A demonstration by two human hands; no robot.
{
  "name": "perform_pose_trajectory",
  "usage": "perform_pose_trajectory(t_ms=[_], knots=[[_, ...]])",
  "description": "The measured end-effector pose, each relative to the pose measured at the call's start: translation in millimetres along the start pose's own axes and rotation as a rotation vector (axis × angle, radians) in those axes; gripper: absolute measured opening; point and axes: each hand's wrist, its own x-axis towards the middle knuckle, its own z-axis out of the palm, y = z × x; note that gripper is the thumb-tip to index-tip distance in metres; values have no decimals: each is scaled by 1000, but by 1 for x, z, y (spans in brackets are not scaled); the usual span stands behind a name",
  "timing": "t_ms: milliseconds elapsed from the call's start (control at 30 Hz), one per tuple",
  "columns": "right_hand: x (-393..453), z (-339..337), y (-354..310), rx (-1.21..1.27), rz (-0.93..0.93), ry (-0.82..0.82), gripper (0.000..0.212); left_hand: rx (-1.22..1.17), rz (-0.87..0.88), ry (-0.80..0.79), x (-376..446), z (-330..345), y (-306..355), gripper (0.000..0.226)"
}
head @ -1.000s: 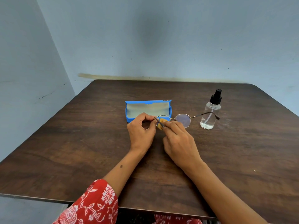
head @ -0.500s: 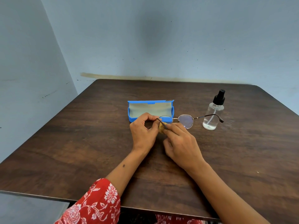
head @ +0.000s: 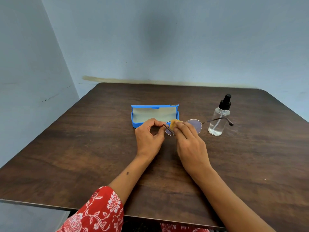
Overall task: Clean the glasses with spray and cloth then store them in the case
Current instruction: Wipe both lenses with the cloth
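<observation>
Thin-rimmed round glasses (head: 194, 125) are held just above the table in front of the case. My left hand (head: 149, 137) pinches the frame at its left hinge between thumb and fingertips. My right hand (head: 189, 144) pinches a small yellow cloth (head: 174, 123) against the left lens. The right lens and its temple arm stick out to the right, toward the spray bottle (head: 219, 118). The blue case (head: 153, 114) lies open behind my hands, its pale lining showing and nothing visible inside.
The clear spray bottle with a black nozzle stands upright at the right, just behind the temple arm's tip. A dark wooden table (head: 83, 156) stands in a corner of blue walls. My red patterned sleeve (head: 98, 213) is at the near edge.
The cloth has shifted up on the left lens and shows more above my right fingers. My left hand keeps its pinch on the hinge.
</observation>
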Motion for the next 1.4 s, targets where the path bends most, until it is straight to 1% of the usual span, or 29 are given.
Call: perform_pose_trajectory(t_ms=[100, 200, 300, 400, 467, 567, 667, 733, 800, 833, 900, 967, 1133, 1233, 1367, 1400], knots=[[-1, 2, 2, -50, 14, 9, 33, -8, 15, -15, -1, 1, 0, 15], [-1, 0, -2, -14, -63, 15, 35, -18, 2, -15, -1, 0, -1, 10], [-1, 0, -4, 22, -122, 13, 35, -11, 14, -32, -1, -1, 1, 11], [0, 1, -1, -39, -56, 20, 32, -1, 16, -24, -1, 0, -2, 11], [1, 2, 0, -87, -5, 30, 33, 3, 22, -32, -1, 1, -2, 9], [2, 2, -1, -75, -26, 7, 37, 15, 20, -42, -1, 0, 1, 10], [0, -1, -4, 12, -42, -6, 40, -7, -8, -42, -1, -1, 1, 15], [-2, -2, -5, 72, -68, 7, 38, -6, -18, -39, -1, 0, -1, 20], [-2, -1, -4, 57, -69, 23, 34, -12, -24, -33, -1, 0, -1, 23], [-1, -1, -4, 25, -52, 28, 33, -14, -23, -28, -1, 0, -1, 23], [1, 0, -1, -39, -3, 25, 33, -6, -2, -31, -2, 1, -1, 15], [1, 2, -1, -59, 7, 12, 33, 13, 23, -43, -2, 1, 0, 8], [0, -1, -5, 18, -10, -32, 38, 4, -8, -52, -2, 0, 0, 7], [-2, -4, -6, 53, -22, -33, 38, -3, -43, -37, -1, 0, 1, 11], [-2, -9, -7, 89, -60, -57, 33, -6, -70, -13, -1, -2, 0, 35], [-2, -11, -7, 101, -73, -73, 32, 1, -72, -11, -1, -2, -1, 35]])
